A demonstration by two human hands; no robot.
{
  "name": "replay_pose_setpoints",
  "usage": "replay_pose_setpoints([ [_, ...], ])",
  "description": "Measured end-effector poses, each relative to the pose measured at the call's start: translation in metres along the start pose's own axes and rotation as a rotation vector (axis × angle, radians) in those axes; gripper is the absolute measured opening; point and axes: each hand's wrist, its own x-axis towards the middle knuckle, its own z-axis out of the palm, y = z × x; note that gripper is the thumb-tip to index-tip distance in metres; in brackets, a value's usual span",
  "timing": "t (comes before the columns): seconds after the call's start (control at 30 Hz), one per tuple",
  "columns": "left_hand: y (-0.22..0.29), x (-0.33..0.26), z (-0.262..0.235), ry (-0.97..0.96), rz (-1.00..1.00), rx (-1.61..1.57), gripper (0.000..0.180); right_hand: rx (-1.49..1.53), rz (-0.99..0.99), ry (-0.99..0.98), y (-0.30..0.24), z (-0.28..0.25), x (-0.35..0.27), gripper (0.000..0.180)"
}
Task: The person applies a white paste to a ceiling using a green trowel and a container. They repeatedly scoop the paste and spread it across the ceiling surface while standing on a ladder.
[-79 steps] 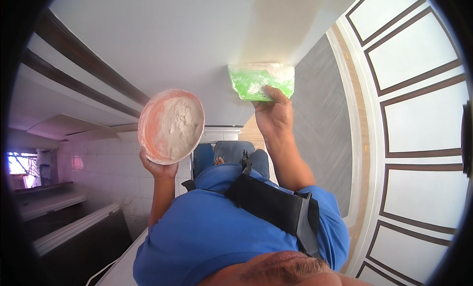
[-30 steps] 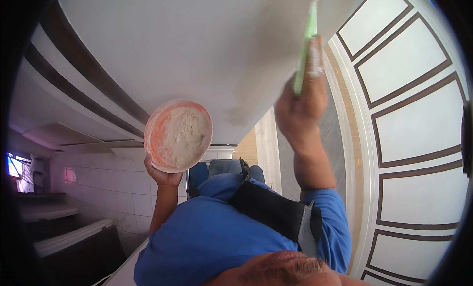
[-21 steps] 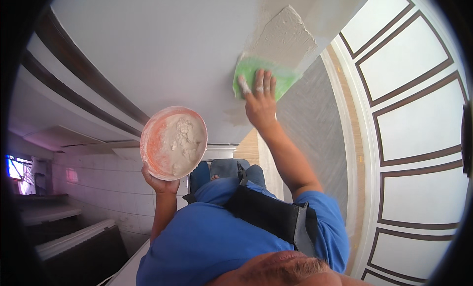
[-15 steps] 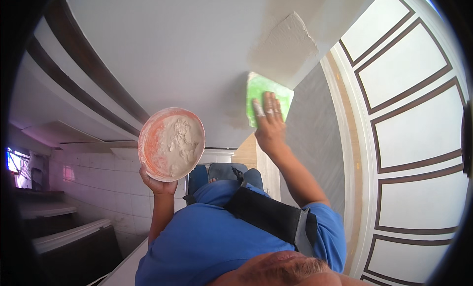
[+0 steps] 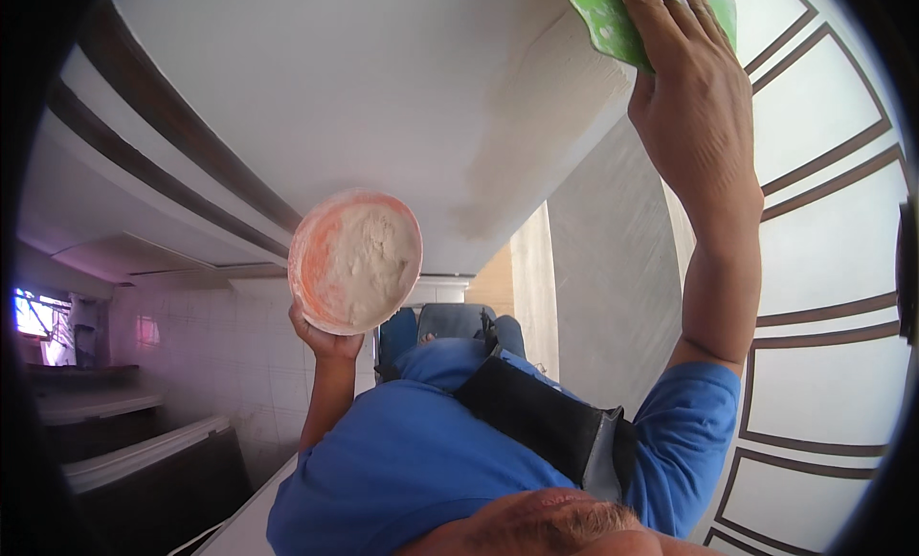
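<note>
My left hand [image 5: 325, 340] grips a reddish-orange bowl [image 5: 312, 269] from its near lower side. Thick beige putty [image 5: 375, 254] fills much of the bowl, with smears along its inner wall. Up at the top right, my right hand [image 5: 699, 115] presses its fingers over a flat green plastic spreader [image 5: 611, 24] flecked with putty. The spreader is against or very near the upper end of the pale wall surface [image 5: 316, 96], and its top is cut off by the picture's edge. A thin beige putty coat [image 5: 546, 106] runs along that surface below the spreader.
White panels with dark brown trim [image 5: 833, 259] line the right side. A grey floor strip [image 5: 603, 240] lies between them and the wall. Dark curved trim [image 5: 182, 125] crosses the left, with white tiles [image 5: 211, 345] and dark-fronted furniture [image 5: 163, 479] below.
My right hand has swept the spreader up and to the right, and the thick putty patch there is now spread thinner. The bowl in my left hand has shifted slightly right and up.
</note>
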Motion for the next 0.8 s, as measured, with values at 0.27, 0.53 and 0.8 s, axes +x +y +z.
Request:
replay_pose_setpoints([
  [0.27,0.003,-0.005,0.002,0.046,-0.024,0.089,0.071,0.155,0.057,-0.102,-0.022,0.078,-0.087,0.073],
  [0.53,0.002,0.0,0.01,0.15,0.024,0.198,0.071,0.248,0.052,-0.219,-0.065,0.179,-0.185,0.059],
  [0.8,-0.003,-0.001,0.021,0.247,0.065,0.292,0.074,0.299,0.045,-0.198,-0.095,0.285,-0.268,0.058],
])
